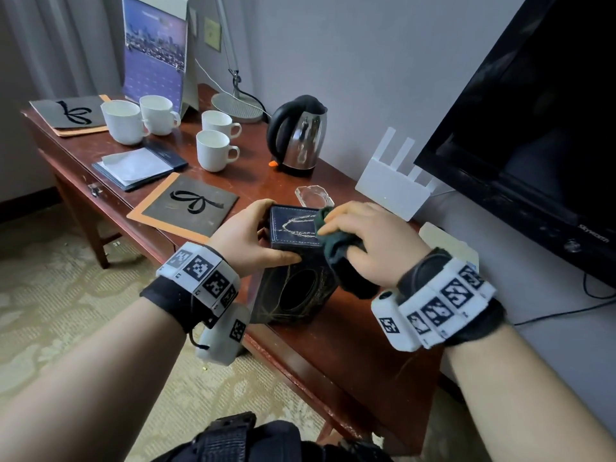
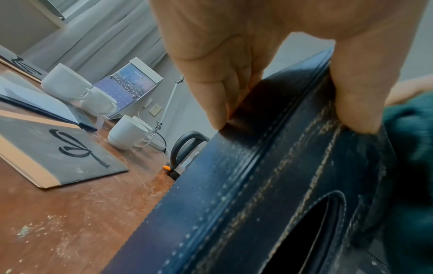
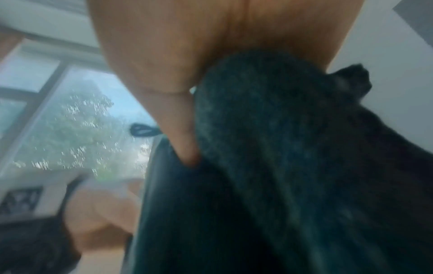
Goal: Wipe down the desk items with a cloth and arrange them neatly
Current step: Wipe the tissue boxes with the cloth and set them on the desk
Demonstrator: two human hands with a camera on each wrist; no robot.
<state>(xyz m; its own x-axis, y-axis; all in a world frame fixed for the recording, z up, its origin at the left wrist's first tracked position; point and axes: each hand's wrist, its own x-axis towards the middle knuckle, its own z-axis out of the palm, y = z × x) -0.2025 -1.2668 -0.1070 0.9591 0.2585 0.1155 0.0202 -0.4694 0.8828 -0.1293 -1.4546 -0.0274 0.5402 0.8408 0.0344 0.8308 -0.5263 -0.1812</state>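
Note:
A dusty dark blue leather tissue box [image 1: 293, 228] stands on end at the front edge of the wooden desk [image 1: 350, 345], its oval opening facing me. My left hand [image 1: 253, 235] grips its upper end, thumb on the near face and fingers behind. In the left wrist view the left hand [image 2: 288, 122] clamps the box [image 2: 257, 185] edge. My right hand [image 1: 373, 235] holds a bunched dark green cloth [image 1: 336, 251] against the box's upper right corner. The blurred right wrist view shows the cloth [image 3: 281, 166] under the right hand [image 3: 187, 74].
Behind the box lie a glass ashtray [image 1: 315, 195], a steel kettle [image 1: 300, 138], several white cups [image 1: 213, 150], two grey folders [image 1: 190, 203], a notepad folder [image 1: 140, 166] and a calendar [image 1: 155, 51]. A white router [image 1: 393, 188] and a TV [image 1: 533, 128] stand at the right.

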